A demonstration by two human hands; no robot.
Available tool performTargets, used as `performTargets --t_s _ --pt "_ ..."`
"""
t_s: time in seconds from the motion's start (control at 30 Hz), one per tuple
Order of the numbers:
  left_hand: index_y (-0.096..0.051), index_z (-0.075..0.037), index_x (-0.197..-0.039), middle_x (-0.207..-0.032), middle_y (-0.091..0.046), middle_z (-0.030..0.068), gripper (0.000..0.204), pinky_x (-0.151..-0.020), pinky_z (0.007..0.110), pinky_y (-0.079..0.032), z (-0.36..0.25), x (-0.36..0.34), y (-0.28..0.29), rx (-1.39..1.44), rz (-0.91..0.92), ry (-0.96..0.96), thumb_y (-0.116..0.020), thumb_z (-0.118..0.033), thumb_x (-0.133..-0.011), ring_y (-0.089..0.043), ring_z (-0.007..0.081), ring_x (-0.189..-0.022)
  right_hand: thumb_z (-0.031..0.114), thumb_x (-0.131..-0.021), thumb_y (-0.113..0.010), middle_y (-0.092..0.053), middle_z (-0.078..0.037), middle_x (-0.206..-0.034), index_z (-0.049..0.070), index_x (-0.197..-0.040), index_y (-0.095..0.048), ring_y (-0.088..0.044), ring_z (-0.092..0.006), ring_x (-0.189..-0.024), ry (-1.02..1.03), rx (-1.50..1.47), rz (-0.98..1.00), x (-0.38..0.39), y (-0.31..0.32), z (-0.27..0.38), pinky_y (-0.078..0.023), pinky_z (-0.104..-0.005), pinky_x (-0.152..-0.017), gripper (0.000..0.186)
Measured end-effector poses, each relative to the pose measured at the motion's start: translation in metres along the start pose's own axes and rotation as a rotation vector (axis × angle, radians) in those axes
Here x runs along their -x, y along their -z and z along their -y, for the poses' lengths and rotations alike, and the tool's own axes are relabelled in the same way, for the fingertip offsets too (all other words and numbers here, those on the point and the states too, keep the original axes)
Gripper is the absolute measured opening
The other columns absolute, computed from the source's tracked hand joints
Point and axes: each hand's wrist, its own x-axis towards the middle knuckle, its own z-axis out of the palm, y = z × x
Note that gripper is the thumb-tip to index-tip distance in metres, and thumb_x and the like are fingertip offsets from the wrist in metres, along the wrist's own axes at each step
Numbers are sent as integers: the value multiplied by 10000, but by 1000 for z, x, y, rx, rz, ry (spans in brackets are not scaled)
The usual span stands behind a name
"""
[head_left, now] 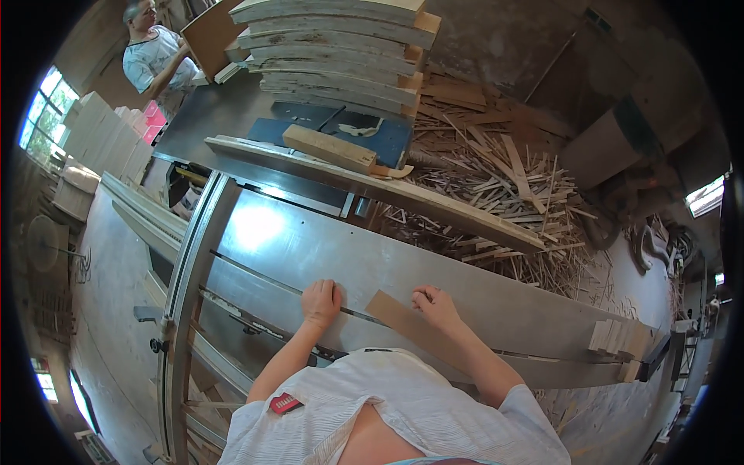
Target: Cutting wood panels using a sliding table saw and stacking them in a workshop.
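Above the metal counter point(372, 262), both forearms reach forward from the lower edge, bent inward a little. The left hand point(321, 303) is closed in a loose fist, knuckles forward, near the slot cut along the surface. The right hand point(434, 305) is half curled, fingertips drawn toward the thumb; whether it pinches anything, I cannot tell.

The counter is smooth grey metal, glaring white at its left. Past it lie a rough wood block point(329, 149), a heap of splintery scraps point(508, 186) and a stack of pale, curved planks point(325, 58).

Between the hands lies the end of the board point(415, 329): flat, narrow, plain tan, square-cut. It slants back toward the body, partly hidden by the right forearm.
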Motion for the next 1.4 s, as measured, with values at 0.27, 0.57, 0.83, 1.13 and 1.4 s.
performTargets --t_s 0.27,0.57,0.83,1.13,1.4 --pt "-599 -82 -876 -785 -602 118 98 -649 464 -482 4 -7 0 7 -25 -6 -656 -162 -870 -616 332 -747 268 -1011 -607 -728 -102 -943 -31 -1194 -663 -706 -162 -876 30 -5 62 -21 0 28 -561 -309 -798 355" --pt "-602 -82 -870 -792 -608 110 96 -665 453 -481 13 -15 -1 16 -15 -12 -656 -161 -872 -617 328 -754 276 -1001 -602 -734 -138 -954 -18 -1172 -676 -735 -210 -881 66 -8 3 -39 3 37 -557 -341 -798 348" --pt "-601 -83 -876 -792 -605 108 92 -659 450 -480 12 -8 -1 26 -20 0 -658 -155 -869 -616 324 -751 284 -1001 -605 -736 -134 -963 -13 -1177 -680 -733 -200 -883 12 11 56 -34 -8 34 -557 -338 -795 353" --pt "-596 -88 -873 -794 -598 107 87 -666 457 -475 13 -10 -1 26 -31 2 -659 -147 -863 -609 326 -757 291 -997 -606 -735 -140 -961 -16 -1167 -683 -730 -201 -877 15 11 53 -34 -8 40 -553 -336 -785 359" --pt "-586 -87 -866 -782 -589 104 100 -661 457 -468 18 14 -2 52 -5 15 -666 -146 -851 -605 323 -753 272 -993 -607 -731 -129 -957 -33 -1174 -671 -712 -177 -848 -4 6 67 -39 -5 38 -547 -330 -765 360"
